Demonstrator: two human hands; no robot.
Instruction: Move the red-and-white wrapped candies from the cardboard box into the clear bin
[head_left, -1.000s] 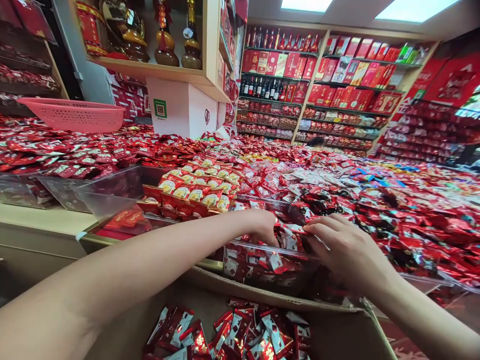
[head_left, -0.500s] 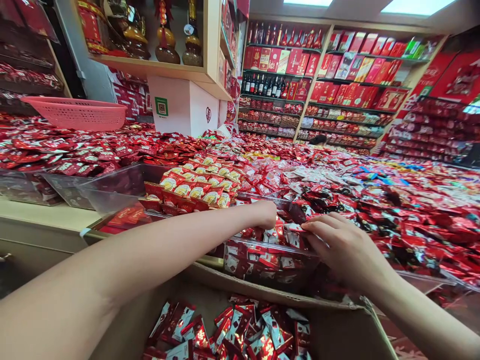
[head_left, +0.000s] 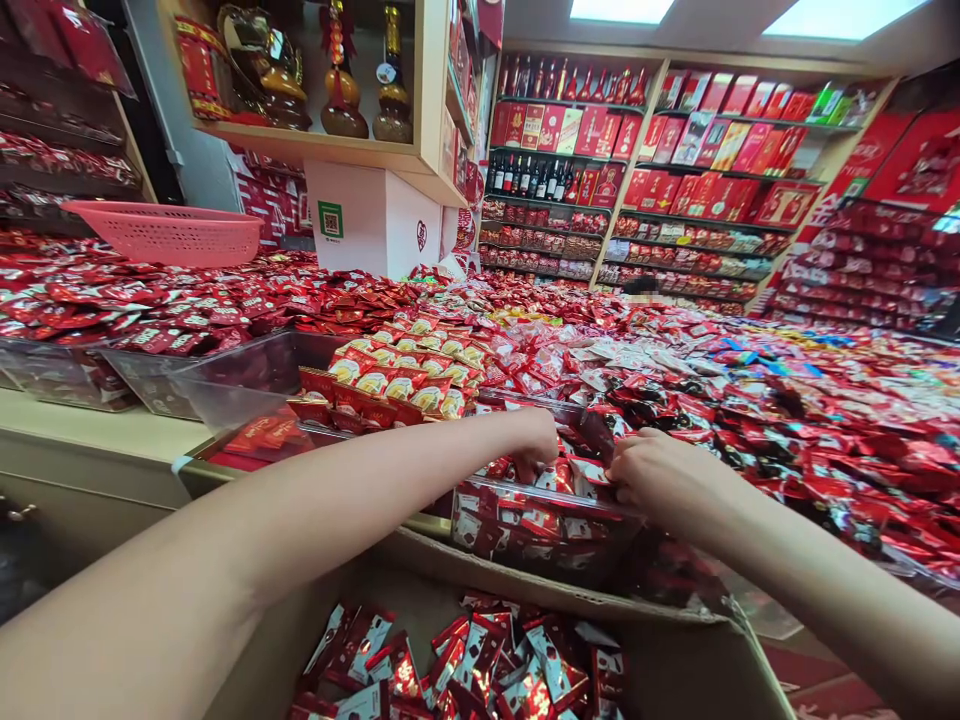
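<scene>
Over a clear plastic bin (head_left: pixel 525 535) of red and white candy packets, my left hand (head_left: pixel 534 438) points down, fingers bent and mostly hidden behind the wrist, touching the packets. My right hand (head_left: pixel 643 468) is at the bin's right end, its fingers curled together beside a red and white packet (head_left: pixel 589 478); whatever they hold is too hidden to make out. Below, an open cardboard box (head_left: pixel 660 640) contains loose red and white packets (head_left: pixel 480 650). Left of the bin, red and gold packets (head_left: pixel 409 370) stand in neat rows.
Piles of wrapped candy (head_left: pixel 750 400) spread to the right and back. A pink basket (head_left: pixel 172 235) rests on candy at the left. A wooden cabinet (head_left: pixel 315 145) with bottles overhangs the back left. Shelves of boxes and bottles line the far wall.
My right hand's fingers have curled in from a more stretched pose. My left hand has shifted only slightly. The view has moved a little.
</scene>
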